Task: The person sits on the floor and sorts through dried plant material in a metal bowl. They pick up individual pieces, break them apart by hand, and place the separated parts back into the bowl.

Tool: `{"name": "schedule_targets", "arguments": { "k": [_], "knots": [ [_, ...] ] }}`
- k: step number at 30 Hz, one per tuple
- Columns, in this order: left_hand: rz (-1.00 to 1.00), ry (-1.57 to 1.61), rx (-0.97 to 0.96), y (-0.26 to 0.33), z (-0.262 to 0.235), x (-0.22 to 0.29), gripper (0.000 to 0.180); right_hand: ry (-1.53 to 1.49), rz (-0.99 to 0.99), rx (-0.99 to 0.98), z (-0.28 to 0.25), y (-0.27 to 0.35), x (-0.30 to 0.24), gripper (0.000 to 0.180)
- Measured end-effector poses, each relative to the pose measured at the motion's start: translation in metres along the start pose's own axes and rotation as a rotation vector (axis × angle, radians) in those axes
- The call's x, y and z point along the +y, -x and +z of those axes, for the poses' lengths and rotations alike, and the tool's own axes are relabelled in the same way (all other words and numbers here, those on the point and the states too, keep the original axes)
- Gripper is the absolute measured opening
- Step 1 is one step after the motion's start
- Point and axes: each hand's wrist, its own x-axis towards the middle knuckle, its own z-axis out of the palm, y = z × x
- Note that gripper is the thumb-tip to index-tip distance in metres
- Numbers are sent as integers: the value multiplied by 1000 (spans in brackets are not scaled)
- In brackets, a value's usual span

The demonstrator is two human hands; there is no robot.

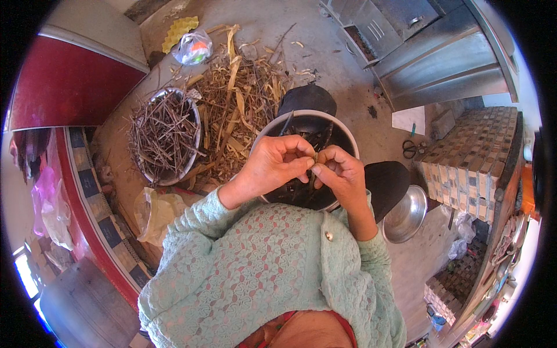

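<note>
My left hand (277,160) and my right hand (339,172) meet over a white-rimmed dark bowl (342,131) on my lap. Both pinch a thin dark pod (313,164) between the fingertips; its lower end hangs toward the bowl. The bowl holds several dark pods. To the left on the floor stands a second round bowl (195,123) heaped with dark thin stalks. Between the two bowls lies a pile of dry straw-coloured husks (238,104).
An empty steel bowl (406,217) sits on the floor at right, beside a tiled ledge (473,156). Scissors (409,148) and a white paper (409,120) lie near it. Plastic bags (193,47) lie beyond the husk pile; another bag (155,211) is by my left elbow.
</note>
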Motion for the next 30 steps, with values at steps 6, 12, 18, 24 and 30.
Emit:
{"name": "schedule_targets", "arguments": {
  "k": [6, 12, 18, 24, 30],
  "knots": [
    [40, -7, 24, -1, 0, -7, 4, 4, -6, 72, 7, 0, 2, 10],
    [212, -408, 124, 2, 6, -10, 3, 307, -96, 149, 6, 2, 8, 14],
    [390, -578, 201, 2, 14, -11, 9, 347, -158, 165, 10, 4, 9, 14],
    [325, -574, 174, 4, 15, -12, 6, 462, -222, 140, 9, 5, 10, 15],
    [135, -216, 130, 6, 11, -13, 4, 291, -126, 49, 11, 10, 6, 10]
  ]
}}
